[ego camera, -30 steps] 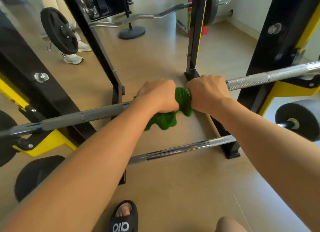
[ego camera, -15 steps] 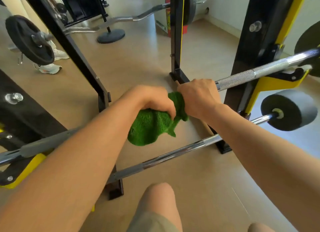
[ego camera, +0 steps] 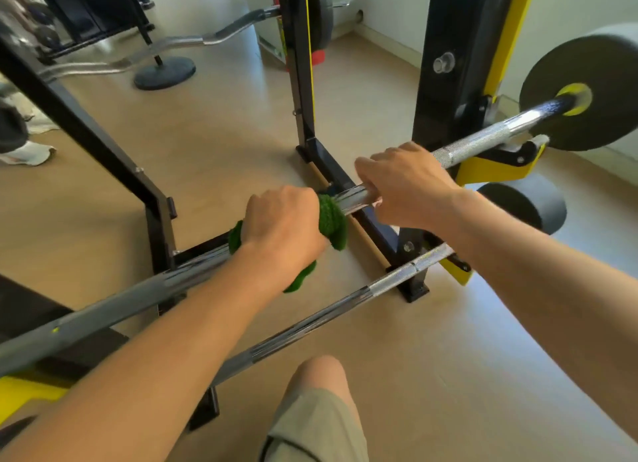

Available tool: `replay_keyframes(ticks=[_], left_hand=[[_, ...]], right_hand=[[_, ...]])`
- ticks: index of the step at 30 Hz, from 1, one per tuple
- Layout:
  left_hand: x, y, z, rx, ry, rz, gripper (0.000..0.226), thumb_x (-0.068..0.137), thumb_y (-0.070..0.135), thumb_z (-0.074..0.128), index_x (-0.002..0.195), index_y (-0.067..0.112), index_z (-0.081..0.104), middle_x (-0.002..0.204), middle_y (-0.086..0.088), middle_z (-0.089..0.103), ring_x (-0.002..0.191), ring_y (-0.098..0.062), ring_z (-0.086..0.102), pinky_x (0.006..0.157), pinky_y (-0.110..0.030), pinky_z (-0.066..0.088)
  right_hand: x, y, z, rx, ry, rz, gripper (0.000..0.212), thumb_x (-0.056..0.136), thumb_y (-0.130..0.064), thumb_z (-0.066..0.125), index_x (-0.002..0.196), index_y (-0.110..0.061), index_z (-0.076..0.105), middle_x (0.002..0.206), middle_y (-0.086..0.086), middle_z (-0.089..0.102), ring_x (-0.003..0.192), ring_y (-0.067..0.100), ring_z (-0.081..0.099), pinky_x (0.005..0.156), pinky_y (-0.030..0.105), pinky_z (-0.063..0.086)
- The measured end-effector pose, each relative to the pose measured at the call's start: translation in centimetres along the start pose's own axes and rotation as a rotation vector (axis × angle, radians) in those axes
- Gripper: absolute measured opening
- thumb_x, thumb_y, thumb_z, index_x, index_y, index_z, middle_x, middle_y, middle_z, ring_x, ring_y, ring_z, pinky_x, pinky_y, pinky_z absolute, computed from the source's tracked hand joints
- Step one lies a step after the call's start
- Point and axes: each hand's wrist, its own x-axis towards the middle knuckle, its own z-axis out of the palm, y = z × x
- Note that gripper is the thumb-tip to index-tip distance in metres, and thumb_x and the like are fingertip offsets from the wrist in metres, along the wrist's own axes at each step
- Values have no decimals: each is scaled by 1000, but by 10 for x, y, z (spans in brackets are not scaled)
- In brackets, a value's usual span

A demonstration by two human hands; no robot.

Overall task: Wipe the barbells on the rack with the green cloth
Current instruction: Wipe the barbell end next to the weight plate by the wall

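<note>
The upper barbell point(ego camera: 476, 144) lies across the black and yellow rack point(ego camera: 448, 81), running from lower left to upper right, with a black plate point(ego camera: 593, 116) on its right end. My left hand point(ego camera: 279, 226) grips the green cloth point(ego camera: 333, 216), which is wrapped round the bar near its middle. Just to the right, my right hand point(ego camera: 407, 185) grips the bare bar, with a short shiny stretch showing between the two hands. A second, lower barbell point(ego camera: 345, 302) rests below on the rack, nearer to me.
A rack upright with a plate point(ego camera: 303, 64) stands behind the bar. A curl bar point(ego camera: 193, 42) and a round base point(ego camera: 165, 72) lie on the floor at the back left. Another person's shoes point(ego camera: 26, 152) show at the far left. My knee point(ego camera: 319, 385) is below.
The view has shifted left and closer. My left hand with the cloth has slid left along the bar, opening a gap of bare steel between it and my right hand.
</note>
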Motion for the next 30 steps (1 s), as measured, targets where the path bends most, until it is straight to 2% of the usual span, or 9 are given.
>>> replay_keyframes(ticks=[4,9,12,15,19,22,24,26,30], left_hand=[[33,47,-5,-47,28,37,17,86,31,67,90,18,57,70,0,45,59,-19,43,63,-34,39],[79,64,-28,-519,-598,-78,32,73,28,85,91,7,70,82,-13,75,71,-31,73,63,-37,61],[86,72,-30,-650,-694,-164,27,75,17,84,94,2,73,75,-13,76,63,-30,73,55,-35,60],[82,85,-25,-410,-435,-116,31,72,30,85,91,12,67,75,-6,71,64,-25,69,55,-29,55],[56,107,15,145,212,-173,28,77,36,76,97,23,61,85,-2,66,73,-27,64,60,-31,34],[49,116,28,305,436,-160,31,69,35,80,91,23,61,78,-2,69,69,-27,68,58,-30,30],[55,116,19,155,295,-218,23,76,35,74,90,23,59,79,-3,65,71,-30,63,61,-31,34],[67,110,3,-9,17,-273,23,73,37,73,84,20,62,77,-2,63,68,-28,59,62,-33,43],[95,99,-31,-382,-592,-311,37,59,29,87,89,10,75,80,-10,76,74,-33,74,73,-45,63]], right_hand=[[-7,46,-2,2,-52,85,24,82,-18,71,99,-26,57,88,-4,63,81,19,58,74,36,55],[4,64,-4,-108,-82,15,9,86,-28,65,91,-20,64,70,-2,56,68,19,59,63,34,55],[8,70,2,-126,-48,-33,9,88,-30,64,88,-20,65,63,-2,52,64,19,60,61,33,55],[10,78,5,-92,-29,-120,13,87,-34,63,84,-22,61,62,-3,49,64,20,59,60,33,53],[11,85,3,-24,-69,-216,12,87,-33,63,89,-22,63,64,-5,49,68,19,60,68,35,58],[11,102,0,-3,-127,-278,16,84,-29,64,97,-21,63,67,-6,46,73,18,58,65,33,55],[11,115,0,-40,-98,-261,20,83,-32,64,98,-20,66,66,-4,45,70,19,57,59,32,50],[9,117,3,-55,-40,-241,19,83,-36,63,90,-19,66,62,-3,44,66,21,56,60,31,48],[9,116,2,-12,-19,-297,15,85,-35,61,82,-24,52,63,-2,40,67,25,52,60,32,45]])
